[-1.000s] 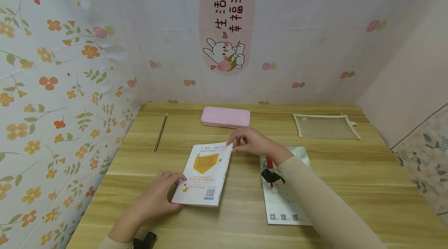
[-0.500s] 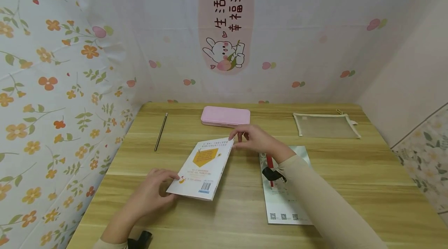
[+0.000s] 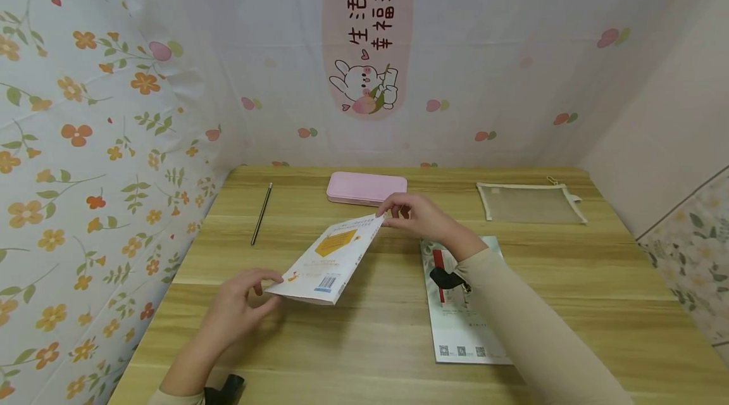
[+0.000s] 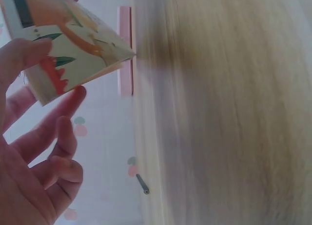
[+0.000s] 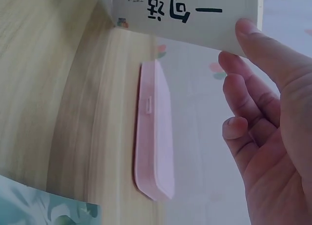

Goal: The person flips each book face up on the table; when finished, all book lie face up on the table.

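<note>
A white book (image 3: 326,259) with an orange patch and a barcode on its upper face is held tilted above the table by both hands. My left hand (image 3: 238,307) pinches its near left corner between thumb and fingers. At the far right corner, my right hand (image 3: 418,218) pinches the book the same way. The left wrist view shows the colourful underside of the book (image 4: 73,54) with the thumb (image 4: 29,54) on it. In the right wrist view, large black characters show on the book's underside (image 5: 190,20), under the right thumb.
Behind the right hand lies a pink pencil case (image 3: 364,187). A pencil (image 3: 262,214) lies at the left and a mesh zip pouch (image 3: 531,204) at the back right. A pale green booklet (image 3: 461,329) lies partly under the right forearm. Patterned cloth (image 3: 273,76) closes off the back.
Both hands have raised the book off the table and tilted it more steeply. It has shifted slightly away from me, and the left hand has moved left and up with its corner.
</note>
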